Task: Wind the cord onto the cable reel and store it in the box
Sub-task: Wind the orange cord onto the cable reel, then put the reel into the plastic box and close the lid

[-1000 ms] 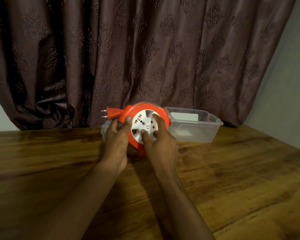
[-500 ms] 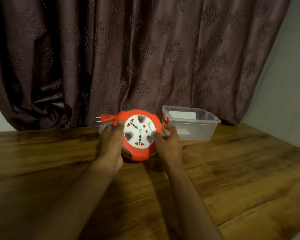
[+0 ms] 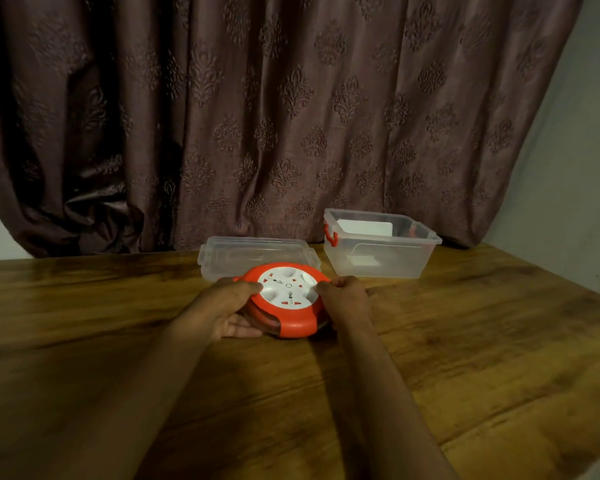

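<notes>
Cable reel (image 3: 286, 299), orange with a white socket face turned up, lies nearly flat and low over the wooden table (image 3: 465, 358), held between both hands near the middle of the scene; whether its underside touches the wood I cannot tell. From the head view, the left hand (image 3: 224, 311) cups the reel's left edge, thumb over the top rim and fingers curled beneath it, while the right hand (image 3: 347, 299) grips the right edge with curled fingers at the rim. No loose cord trails on the table, so the winding looks finished to me, though the plug is hidden from here. What the coming move turns on is where the box (image 3: 380, 249) stands: farther off and to the right of the reel, open, clear plastic with a red latch on its left end, its long side running left to right. The right hand is the nearer of the two to it. Just beyond the reel, between it and the curtain (image 3: 291, 116), the clear lid (image 3: 257, 252) lies flat, left of the box. I would judge the reel must travel away and rightward, kept level, and clear the box's near rim before going in.
</notes>
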